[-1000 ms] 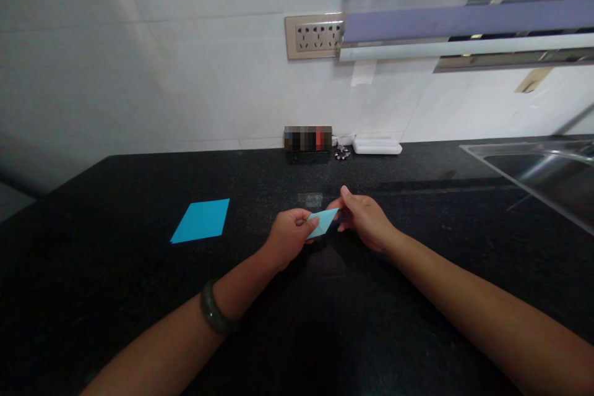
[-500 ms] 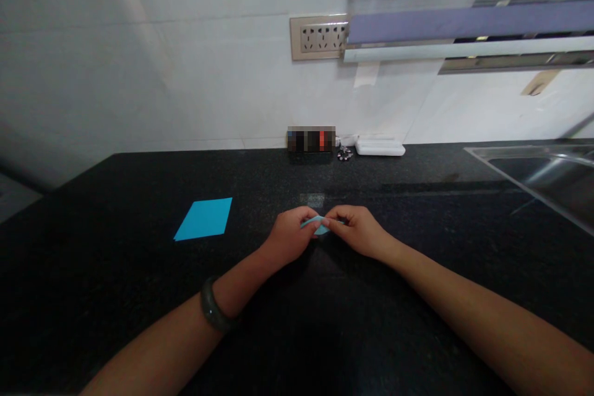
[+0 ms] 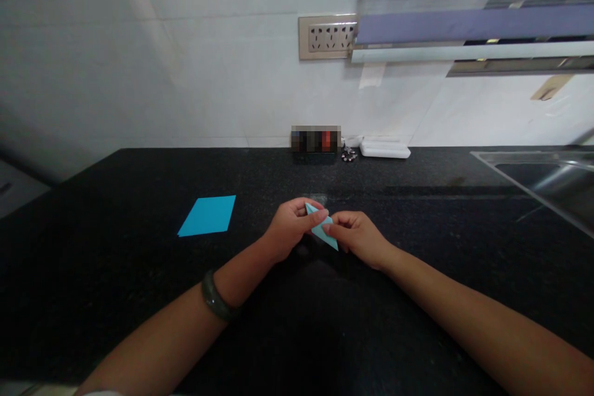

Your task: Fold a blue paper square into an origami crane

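A pale blue folded paper [image 3: 320,232] with pointed ends is held between both hands above the dark countertop. My left hand [image 3: 293,226] pinches its upper left part, thumb lying across the front and fingers behind. On the lower right side, my right hand [image 3: 359,235] grips the paper between thumb and fingers. The fingers behind the paper are partly hidden. To the left, a bright blue sheet of paper [image 3: 208,216] lies flat on the counter, apart from both hands.
The black speckled countertop [image 3: 139,309] runs back to a tiled wall. Against it stand a blurred-out dark box [image 3: 315,139], a small beaded item [image 3: 348,154] and a white flat object [image 3: 385,148]. A metal sink [image 3: 552,179] is at the right, a socket panel [image 3: 327,37] above.
The folded paper has turned from edge-on to a slant, showing its pointed face. My right hand has shifted slightly down. The whole view has moved a little.
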Tool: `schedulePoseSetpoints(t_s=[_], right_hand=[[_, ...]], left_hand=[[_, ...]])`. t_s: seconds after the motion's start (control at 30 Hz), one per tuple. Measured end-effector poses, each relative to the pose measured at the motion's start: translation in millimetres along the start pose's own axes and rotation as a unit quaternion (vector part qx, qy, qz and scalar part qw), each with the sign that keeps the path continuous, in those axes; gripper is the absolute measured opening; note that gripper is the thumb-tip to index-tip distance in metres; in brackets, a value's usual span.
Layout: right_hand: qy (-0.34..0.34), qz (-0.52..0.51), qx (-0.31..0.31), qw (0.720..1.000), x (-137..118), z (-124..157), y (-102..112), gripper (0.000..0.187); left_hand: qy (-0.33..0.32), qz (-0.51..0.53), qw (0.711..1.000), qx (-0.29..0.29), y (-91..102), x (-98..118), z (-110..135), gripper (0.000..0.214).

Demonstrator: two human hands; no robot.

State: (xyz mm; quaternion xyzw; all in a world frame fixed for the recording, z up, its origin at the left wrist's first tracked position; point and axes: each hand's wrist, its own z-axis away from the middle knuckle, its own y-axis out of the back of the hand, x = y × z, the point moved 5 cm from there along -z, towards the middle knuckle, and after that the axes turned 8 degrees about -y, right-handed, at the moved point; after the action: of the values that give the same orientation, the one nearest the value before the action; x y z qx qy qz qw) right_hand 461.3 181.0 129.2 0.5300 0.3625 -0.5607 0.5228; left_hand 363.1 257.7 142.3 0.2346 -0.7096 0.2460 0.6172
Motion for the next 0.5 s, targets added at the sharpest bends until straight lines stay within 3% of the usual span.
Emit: schedulePoseSetpoints(t_s=[0.1, 0.2, 0.37, 0.5], right_hand=[[-0.006, -0.081, 0.008, 0.997, 3, 1, -4, 0.026], [-0.029, -0.151, 0.003, 0.988, 8, 1, -10, 0.027], [-0.074, -0.225, -0.06, 0.97, 12, 2, -20, 0.025], [-0.08, -0.24, -0.093, 0.963, 13, 3, -23, 0.024]], left_hand=[[0.01, 0.067, 0.998, -0.006, -6.0, 1, 3, 0.037], [0.005, 0.049, 0.999, 0.0, -9.2, 1, 6, 0.026], [-0.004, 0.027, 0.999, 0.038, -8.9, 3, 9, 0.024], [0.003, 0.034, 0.999, 0.029, -9.6, 5, 9, 0.026]])
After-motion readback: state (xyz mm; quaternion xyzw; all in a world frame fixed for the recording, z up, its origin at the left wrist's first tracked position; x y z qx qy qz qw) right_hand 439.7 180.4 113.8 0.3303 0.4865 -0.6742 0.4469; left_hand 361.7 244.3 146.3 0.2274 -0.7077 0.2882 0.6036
